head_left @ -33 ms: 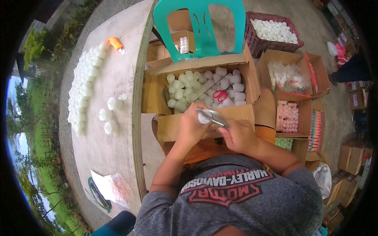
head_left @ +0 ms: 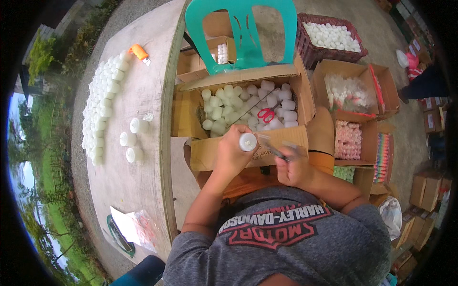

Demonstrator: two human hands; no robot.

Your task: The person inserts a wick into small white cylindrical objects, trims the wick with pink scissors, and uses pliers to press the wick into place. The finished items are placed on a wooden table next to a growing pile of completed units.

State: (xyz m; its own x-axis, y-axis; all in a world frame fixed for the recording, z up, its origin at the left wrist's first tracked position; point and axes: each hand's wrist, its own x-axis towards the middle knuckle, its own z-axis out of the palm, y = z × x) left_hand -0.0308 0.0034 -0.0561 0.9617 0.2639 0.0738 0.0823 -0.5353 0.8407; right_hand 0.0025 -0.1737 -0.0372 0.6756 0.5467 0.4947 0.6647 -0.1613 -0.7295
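My left hand is closed round a short white candle, its round end turned up with a small mark in the middle. Just to the right, my right hand grips metal scissors, blurred by motion, their two blades spread and apart from the candle. Both hands are over the near flap of a cardboard box. Many white candles fill this box. On them rest red-handled scissors and a thin dark rod.
On the table at left stand rows of white candles, several more apart, and an orange-handled tool. A green chair stands beyond the box. At right are a crate of white pieces and a carton of pink ones.
The scissors have drawn back from the candle toward the right and their blades have spread. The candle's round end is now uncovered. My left hand has hardly moved.
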